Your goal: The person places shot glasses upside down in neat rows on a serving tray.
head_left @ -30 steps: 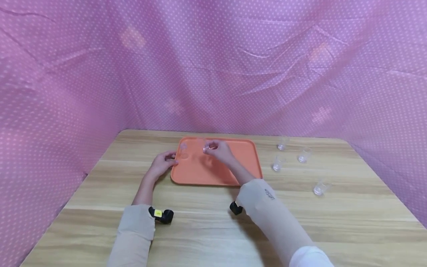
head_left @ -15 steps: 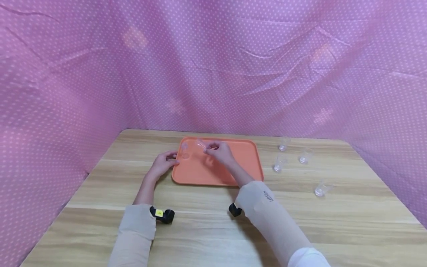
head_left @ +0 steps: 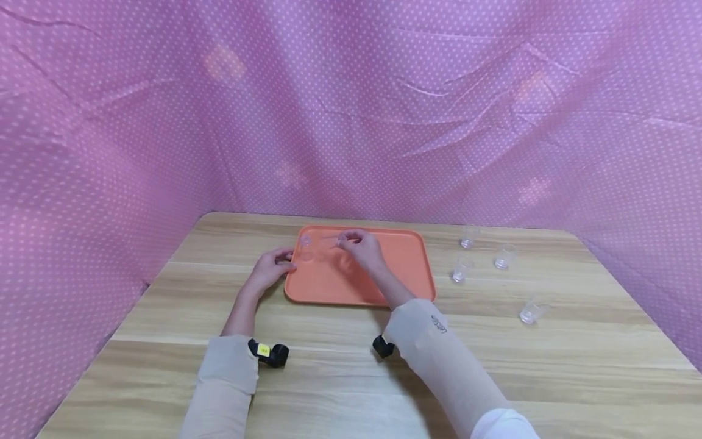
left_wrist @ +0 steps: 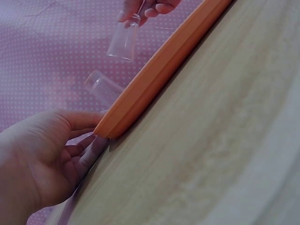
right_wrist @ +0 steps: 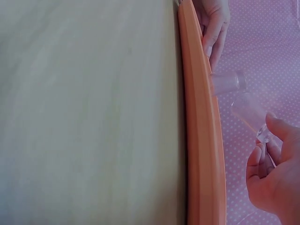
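My right hand (head_left: 361, 249), over the back left part of the orange tray (head_left: 384, 286), pinches a clear shot glass (right_wrist: 248, 112) by its thick base between thumb and fingertips. That glass is tilted, its mouth turned left and down towards the tray, apart from the surface. Another clear shot glass (left_wrist: 104, 89) stands upside down on the tray near its left rim, base up. My left hand (head_left: 270, 268) grips the tray's left edge, with a finger over the rim and others curled against the outside.
Several more clear shot glasses stand spread out on the wooden table (head_left: 329, 378) right of the tray, one glass (head_left: 528, 313) nearest the front. A pink dotted curtain (head_left: 351, 122) encloses the table's back and sides.
The right hand has turned the glass it pinches, bringing the mouth from upward to sideways and down. The left hand stays at the tray's edge.
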{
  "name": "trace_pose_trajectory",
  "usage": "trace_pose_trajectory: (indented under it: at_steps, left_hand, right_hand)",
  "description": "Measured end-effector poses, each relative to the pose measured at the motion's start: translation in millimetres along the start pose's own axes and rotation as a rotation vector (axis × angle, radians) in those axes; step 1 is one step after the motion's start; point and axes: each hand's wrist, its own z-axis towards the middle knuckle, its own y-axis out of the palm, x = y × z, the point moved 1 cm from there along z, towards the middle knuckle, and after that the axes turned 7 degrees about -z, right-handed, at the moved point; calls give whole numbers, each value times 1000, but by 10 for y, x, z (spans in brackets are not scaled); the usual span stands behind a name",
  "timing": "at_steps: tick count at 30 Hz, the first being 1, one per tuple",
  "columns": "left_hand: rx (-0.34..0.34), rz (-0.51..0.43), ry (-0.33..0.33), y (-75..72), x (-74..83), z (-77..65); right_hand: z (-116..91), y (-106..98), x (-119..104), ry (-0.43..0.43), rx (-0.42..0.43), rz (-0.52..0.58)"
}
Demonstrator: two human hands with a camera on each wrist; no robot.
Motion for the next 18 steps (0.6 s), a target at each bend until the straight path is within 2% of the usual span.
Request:
trace_pose_trajectory:
  at_steps: [2, 5, 6, 11, 18]
  left_hand:
    - [-4, -3, 10, -6, 4, -5]
    - [2, 7, -13, -2, 12, 2]
    - [4, 24, -41, 4, 13, 11]
    - [3, 24, -72, 16, 30, 13]
    - [2, 26, -74, 25, 18, 17]
  right_hand:
    - [6, 21, -15, -2, 10, 23]
    - [13, 56, -43, -1, 18, 75]
    - [16, 69, -51, 2, 19, 98]
    - [39, 150, -84, -1, 28, 179]
    - [71, 287, -112, -37, 6, 186]
